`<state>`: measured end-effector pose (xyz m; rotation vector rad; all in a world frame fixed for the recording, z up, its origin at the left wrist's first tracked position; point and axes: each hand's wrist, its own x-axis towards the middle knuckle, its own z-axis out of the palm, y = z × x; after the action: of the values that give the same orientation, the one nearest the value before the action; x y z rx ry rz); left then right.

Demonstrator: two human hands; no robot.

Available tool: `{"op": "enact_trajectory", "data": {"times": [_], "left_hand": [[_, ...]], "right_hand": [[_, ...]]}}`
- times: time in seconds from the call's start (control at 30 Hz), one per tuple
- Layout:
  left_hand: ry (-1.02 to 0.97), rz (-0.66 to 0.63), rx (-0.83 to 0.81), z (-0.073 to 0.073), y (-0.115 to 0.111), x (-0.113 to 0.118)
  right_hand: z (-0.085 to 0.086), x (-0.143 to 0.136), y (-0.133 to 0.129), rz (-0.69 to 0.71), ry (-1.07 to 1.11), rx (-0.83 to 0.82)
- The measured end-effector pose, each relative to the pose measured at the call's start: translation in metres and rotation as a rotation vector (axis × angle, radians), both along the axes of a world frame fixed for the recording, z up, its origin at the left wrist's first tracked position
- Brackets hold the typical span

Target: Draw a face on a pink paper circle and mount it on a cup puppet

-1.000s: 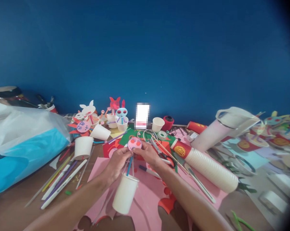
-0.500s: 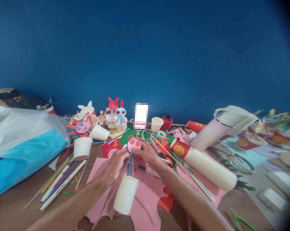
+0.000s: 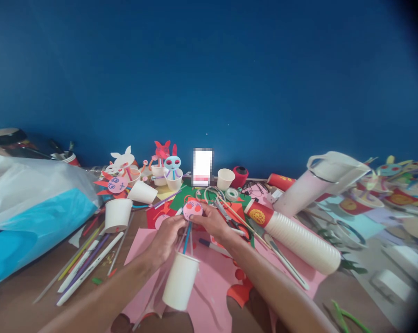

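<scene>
A round pink paper face (image 3: pixel 193 210) with red eyes and drawn lashes is between my two hands. My right hand (image 3: pixel 214 222) pinches its right side, with fingertips at its lower edge. At its left edge, my left hand (image 3: pixel 170 236) has its fingers closed round the face's side. A blue stick (image 3: pixel 187 238) runs from beneath the face down into a white paper cup (image 3: pixel 181 281), which tilts over pink paper (image 3: pixel 212 282).
Stacked paper cups (image 3: pixel 299 240), scissors (image 3: pixel 242 229) and a white jug (image 3: pixel 309 180) are on the right. Pens (image 3: pixel 91 268), an upright cup (image 3: pixel 118 215) and a blue-and-white bag (image 3: pixel 39 208) are on the left. Finished-looking paper figures (image 3: pixel 173 164) stand behind.
The view has shifted very slightly. Both hands keep the same hold on the pink face.
</scene>
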<state>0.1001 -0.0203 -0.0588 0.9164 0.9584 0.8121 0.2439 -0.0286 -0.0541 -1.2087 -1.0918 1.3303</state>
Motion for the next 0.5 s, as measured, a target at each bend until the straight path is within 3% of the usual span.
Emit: {"op": "enact_trajectory", "data": {"times": [0.5], "left_hand": [[-0.058,-0.017,-0.107,0.0095,-0.0001,0.0017]], "right_hand": [[-0.0006,0.0041,0.0025,-0.018,-0.039,0.044]]}}
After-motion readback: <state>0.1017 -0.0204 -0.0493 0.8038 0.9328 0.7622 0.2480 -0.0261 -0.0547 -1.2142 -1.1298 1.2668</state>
